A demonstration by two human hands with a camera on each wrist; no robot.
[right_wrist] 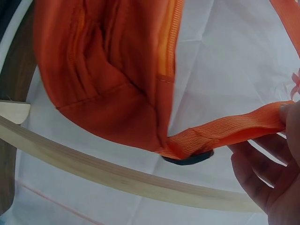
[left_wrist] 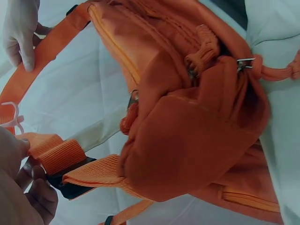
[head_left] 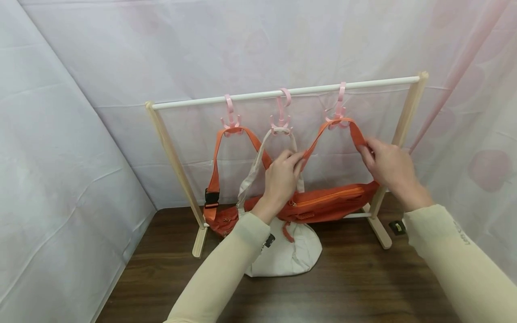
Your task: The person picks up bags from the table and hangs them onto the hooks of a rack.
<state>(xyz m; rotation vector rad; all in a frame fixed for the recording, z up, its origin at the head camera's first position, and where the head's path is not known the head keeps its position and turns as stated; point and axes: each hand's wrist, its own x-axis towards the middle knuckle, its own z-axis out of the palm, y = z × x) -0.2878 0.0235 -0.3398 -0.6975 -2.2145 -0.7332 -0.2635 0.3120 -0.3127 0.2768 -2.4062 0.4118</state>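
Observation:
An orange waist bag (head_left: 335, 204) hangs by its strap (head_left: 356, 130) from the right pink hook (head_left: 341, 107). My left hand (head_left: 280, 177) pinches the left part of this strap, beside a black buckle (left_wrist: 70, 180). On the other side my right hand (head_left: 389, 163) pinches the strap between thumb and fingers, some way above the bag's end. A second orange bag (head_left: 220, 220) hangs from the left hook (head_left: 231, 116), partly hidden behind my left arm. Between them, a cream bag (head_left: 291, 255) hangs by its strap (head_left: 252, 172) from the middle hook (head_left: 281, 114), its lower part over the table.
The rack has a white top bar (head_left: 258, 95) and wooden side posts (head_left: 409, 110). It stands on a dark wooden table (head_left: 355, 278). A small dark object (head_left: 397, 227) lies by the right foot. Pale curtains (head_left: 121, 54) enclose the back and sides.

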